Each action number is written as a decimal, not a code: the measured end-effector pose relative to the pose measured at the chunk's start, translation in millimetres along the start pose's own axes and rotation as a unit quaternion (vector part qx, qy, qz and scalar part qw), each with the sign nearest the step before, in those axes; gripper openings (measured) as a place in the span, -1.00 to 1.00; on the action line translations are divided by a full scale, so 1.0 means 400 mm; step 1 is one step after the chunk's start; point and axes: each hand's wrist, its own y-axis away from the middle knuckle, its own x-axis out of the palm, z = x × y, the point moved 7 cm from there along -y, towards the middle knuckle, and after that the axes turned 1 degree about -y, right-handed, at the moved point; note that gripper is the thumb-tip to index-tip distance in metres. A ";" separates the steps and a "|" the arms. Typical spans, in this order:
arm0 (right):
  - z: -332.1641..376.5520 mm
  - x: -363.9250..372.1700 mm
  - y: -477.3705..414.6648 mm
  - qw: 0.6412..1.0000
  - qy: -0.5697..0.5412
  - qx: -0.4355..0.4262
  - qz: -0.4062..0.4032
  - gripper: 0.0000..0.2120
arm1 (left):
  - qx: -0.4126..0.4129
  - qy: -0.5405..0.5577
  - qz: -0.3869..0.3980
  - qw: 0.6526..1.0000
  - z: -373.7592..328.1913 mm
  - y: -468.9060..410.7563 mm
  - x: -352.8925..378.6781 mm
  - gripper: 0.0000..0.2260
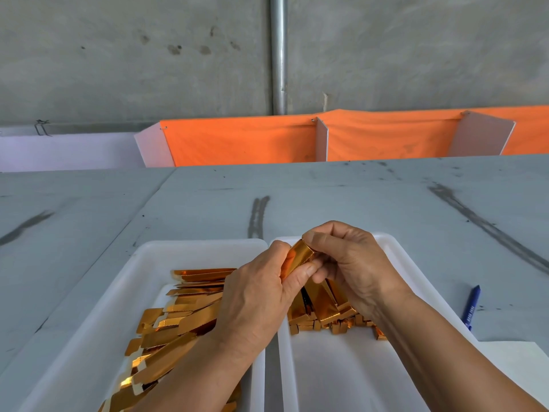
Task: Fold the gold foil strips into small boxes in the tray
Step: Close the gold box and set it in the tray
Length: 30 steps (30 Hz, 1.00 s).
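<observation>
Left hand (255, 295), right hand (352, 263) pinch strip (300, 254); folds hidden

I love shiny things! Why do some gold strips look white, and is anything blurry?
Head view: light glares off the flat gold foil strips in the left white plastic tray, leaving whitish patches; head view, the folded gold foil piece pinched by the left hand and right hand looks sharp.

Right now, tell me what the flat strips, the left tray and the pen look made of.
Flat strips: thin card faced with mirror-gold foil, judging by sharp glints and pale edges. Left tray: probably moulded plastic, white and matte, with rounded rim. Pen: likely blue plastic, slightly glossy.
</observation>
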 end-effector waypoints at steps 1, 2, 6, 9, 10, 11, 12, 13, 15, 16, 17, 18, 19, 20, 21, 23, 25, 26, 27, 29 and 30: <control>-0.001 0.000 0.000 1.000 0.000 0.002 -0.001 -0.90 | -0.001 -0.002 0.001 1.000 0.001 0.000 0.001 -0.59; 0.000 0.000 0.000 1.000 0.001 0.003 -0.001 -0.91 | -0.002 -0.004 0.002 1.000 0.002 0.000 0.001 -0.58; 0.004 -0.003 0.000 1.000 0.018 0.003 -0.004 -0.93 | -0.002 -0.004 0.001 1.000 0.004 -0.002 0.003 -0.57; 0.008 -0.005 0.000 0.999 0.042 -0.003 -0.004 -0.93 | -0.001 -0.014 0.000 1.000 0.007 -0.002 0.002 -0.59; 0.010 -0.006 0.000 0.998 0.056 -0.008 -0.005 -0.93 | -0.001 -0.021 0.003 1.000 0.008 -0.002 0.003 -0.59; 0.012 -0.008 0.000 0.997 0.071 -0.014 -0.005 -0.93 | 0.000 -0.029 0.005 1.000 0.009 -0.002 0.003 -0.58; 0.014 -0.009 -0.001 0.996 0.084 -0.019 -0.006 -0.93 | 0.003 -0.037 0.006 0.999 0.010 -0.001 0.003 -0.58; 0.016 -0.010 0.000 0.995 0.092 -0.023 -0.006 -0.93 | 0.004 -0.041 0.006 0.999 0.009 -0.001 0.002 -0.59; 0.016 -0.012 -0.001 0.994 0.102 -0.026 -0.002 -0.92 | 0.005 -0.042 0.007 0.999 0.010 0.000 0.002 -0.60; 0.014 -0.011 -0.001 0.994 0.108 -0.025 0.002 -0.92 | 0.004 -0.041 0.008 0.999 0.010 0.000 0.002 -0.62; 0.013 -0.011 -0.001 0.993 0.115 -0.023 0.006 -0.91 | 0.004 -0.039 0.009 0.999 0.010 0.001 0.002 -0.64; 0.012 -0.010 -0.001 0.993 0.120 -0.020 0.009 -0.91 | 0.004 -0.036 0.008 0.999 0.010 0.002 0.002 -0.65; 0.011 -0.011 0.000 0.992 0.124 -0.017 0.011 -0.91 | 0.005 -0.036 0.006 0.999 0.010 0.002 0.001 -0.64; 0.011 -0.013 -0.001 0.992 0.128 -0.014 0.011 -0.91 | 0.007 -0.038 0.003 0.999 0.008 0.001 -0.001 -0.61; 0.011 -0.015 -0.002 0.991 0.130 -0.011 0.011 -0.91 | 0.011 -0.042 0.001 0.999 0.006 0.001 -0.002 -0.58; 0.011 -0.016 -0.002 0.992 0.124 -0.004 0.011 -0.92 | 0.017 -0.054 0.001 0.998 0.004 0.000 -0.003 -0.52; 0.009 -0.017 -0.004 0.995 0.097 0.004 0.011 -0.95 | 0.020 -0.060 -0.001 0.998 0.003 -0.001 -0.005 -0.50; 0.007 -0.018 -0.004 0.996 0.085 0.008 0.011 -0.95 | 0.022 -0.062 -0.002 0.998 0.002 -0.002 -0.006 -0.49; 0.006 -0.018 -0.004 0.997 0.080 0.010 0.012 -0.95 | 0.022 -0.063 -0.002 0.998 0.002 -0.002 -0.006 -0.49; 0.005 -0.019 -0.003 0.996 0.090 0.007 0.012 -0.93 | 0.022 -0.064 0.000 0.998 0.002 -0.001 -0.005 -0.49; 0.006 -0.020 -0.003 0.995 0.100 0.001 0.009 -0.93 | 0.020 -0.065 0.001 0.998 0.003 -0.001 -0.003 -0.49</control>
